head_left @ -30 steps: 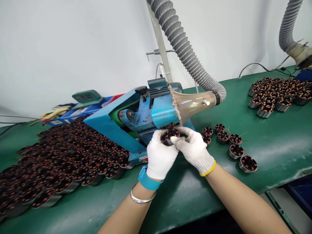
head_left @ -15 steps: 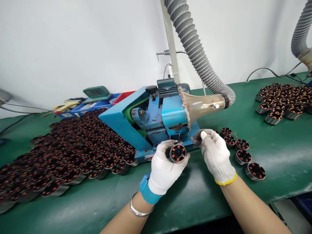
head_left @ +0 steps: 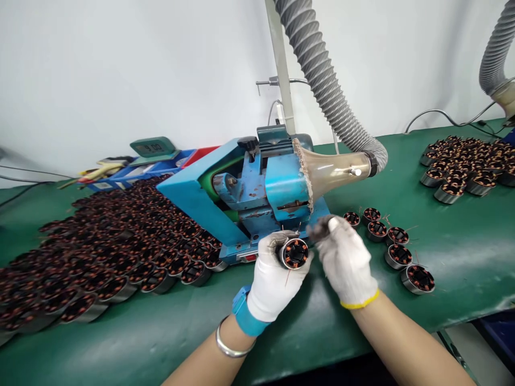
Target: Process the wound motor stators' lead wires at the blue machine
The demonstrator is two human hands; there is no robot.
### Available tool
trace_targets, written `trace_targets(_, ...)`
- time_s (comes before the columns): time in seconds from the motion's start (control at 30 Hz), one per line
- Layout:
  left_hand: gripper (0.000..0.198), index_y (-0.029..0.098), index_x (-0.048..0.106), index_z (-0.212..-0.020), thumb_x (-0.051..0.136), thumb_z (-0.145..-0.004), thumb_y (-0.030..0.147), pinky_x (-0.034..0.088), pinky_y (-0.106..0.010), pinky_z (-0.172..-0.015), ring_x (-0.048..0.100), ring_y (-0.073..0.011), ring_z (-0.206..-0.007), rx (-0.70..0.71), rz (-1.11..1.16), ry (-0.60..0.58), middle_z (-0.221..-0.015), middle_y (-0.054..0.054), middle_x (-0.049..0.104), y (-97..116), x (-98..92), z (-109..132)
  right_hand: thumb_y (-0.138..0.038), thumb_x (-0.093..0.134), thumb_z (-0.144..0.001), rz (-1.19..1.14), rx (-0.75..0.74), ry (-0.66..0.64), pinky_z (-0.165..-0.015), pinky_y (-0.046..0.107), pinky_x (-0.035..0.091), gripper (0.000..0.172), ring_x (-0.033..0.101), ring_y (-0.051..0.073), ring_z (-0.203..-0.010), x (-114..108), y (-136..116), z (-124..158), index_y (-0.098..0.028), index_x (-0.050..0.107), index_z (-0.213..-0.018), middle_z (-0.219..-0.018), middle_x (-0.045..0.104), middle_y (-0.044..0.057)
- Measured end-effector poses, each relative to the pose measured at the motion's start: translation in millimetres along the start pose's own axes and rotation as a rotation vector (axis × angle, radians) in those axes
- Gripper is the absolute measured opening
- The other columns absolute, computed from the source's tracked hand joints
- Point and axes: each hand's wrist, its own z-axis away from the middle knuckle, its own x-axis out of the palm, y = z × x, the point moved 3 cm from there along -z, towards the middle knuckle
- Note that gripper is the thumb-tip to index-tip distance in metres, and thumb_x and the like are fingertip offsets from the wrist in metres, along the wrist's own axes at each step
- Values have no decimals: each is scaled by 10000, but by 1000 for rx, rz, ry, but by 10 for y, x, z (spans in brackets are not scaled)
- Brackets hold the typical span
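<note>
My left hand, in a white glove with dark fingertips, is closed around a motor stator. This stator has a metal ring, a black core and copper windings, and its open face points up at me. Thin wire ends stick out above and below it. Just behind stands a blue belt-driven machine, its slotted guard close above the stator. My right hand, gloved too with a yellow cuff, hovers right of the stator, apart from it. Its fingertips are smeared by motion, so I cannot make out anything between them.
Many stators crowd the green bench on the left. Several loose stators stand at right; another cluster is farther back. A grey hose joins the machine's funnel. Blue bins and a digital display stand behind.
My right hand has moved left, closer to the stator, uncovering another stator at the right. My left hand still holds its stator, which is turned slightly. The view has shifted a little.
</note>
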Motion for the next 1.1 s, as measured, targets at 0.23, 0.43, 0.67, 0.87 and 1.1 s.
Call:
trace_targets(0.23, 489, 227, 409, -1149, 681, -743, 220, 525, -377, -855, 622, -189, -934, -102, -26, -7, -1053, -66, 574, 15, 16, 20, -409, 678, -765, 360, 120, -158, -739, 345, 539, 274, 639, 194, -757, 25, 36, 34, -181, 633, -909, -814, 667, 48)
trace_targets(0.43, 441, 187, 463, -1169, 625, -765, 258, 496, -421, -944, 618, -226, -1042, -212, 52, -62, -1127, -116, 604, -23, 3, -65, -319, 653, -796, 480, 49, -326, -895, 355, 526, 375, 648, 223, -999, 151, 183, 120, -173, 590, -1135, -1089, 681, 79)
trace_targets(0.67, 426, 159, 547, -1046, 697, -673, 299, 529, -406, -840, 654, -240, -907, -298, -77, 67, -974, -95, 674, 54, -31, -282, -330, 568, -869, 479, -45, -361, -914, 299, 510, 299, 637, 195, -1031, 280, 134, -13, -174, 616, -1119, -1085, 688, 55)
trace_targets(0.87, 366, 171, 575, -987, 697, -660, 281, 529, -368, -804, 660, -229, -878, -264, -121, 78, -937, -71, 687, 133, -29, -371, -348, 579, -853, 399, -31, -356, -957, 306, 490, 308, 630, 201, -1050, 316, 93, -33, -179, 628, -1106, -1090, 690, 47)
trace_targets(1.1, 356, 177, 575, -986, 697, -668, 280, 528, -363, -815, 661, -228, -890, -237, -105, 76, -951, -70, 683, 136, -12, -377, -358, 591, -842, 288, 11, -380, -987, 317, 477, 342, 617, 209, -1087, 303, 113, -39, -191, 619, -1138, -1112, 685, 41)
